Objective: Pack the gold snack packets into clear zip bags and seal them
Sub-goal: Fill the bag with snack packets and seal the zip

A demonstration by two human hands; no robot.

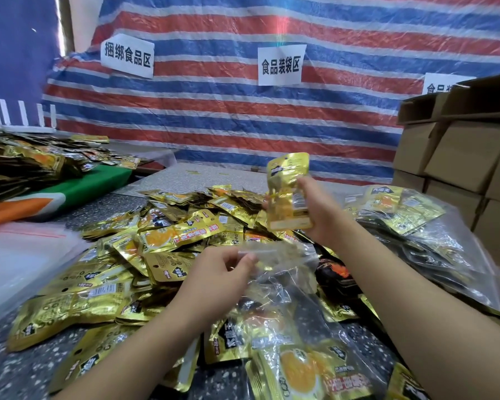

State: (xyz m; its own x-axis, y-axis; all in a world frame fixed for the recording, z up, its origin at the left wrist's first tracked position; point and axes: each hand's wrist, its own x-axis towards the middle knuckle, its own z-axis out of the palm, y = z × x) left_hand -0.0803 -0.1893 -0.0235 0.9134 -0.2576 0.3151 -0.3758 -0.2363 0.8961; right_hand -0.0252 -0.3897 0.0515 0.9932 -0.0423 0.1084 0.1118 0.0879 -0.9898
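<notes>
My right hand (319,210) grips a small stack of gold snack packets (287,192) upright above the table. My left hand (218,280) pinches the top edge of a clear zip bag (283,272) that hangs below the raised packets, with some packets showing through its lower part. A wide heap of loose gold packets (145,249) covers the speckled table (18,368) under both hands.
Filled clear bags of packets (416,226) lie at the right, beside stacked cardboard boxes (459,157). A stack of empty zip bags (20,255) sits at the left. More gold packets (26,160) are piled on a green and orange cloth at far left. A striped tarp hangs behind.
</notes>
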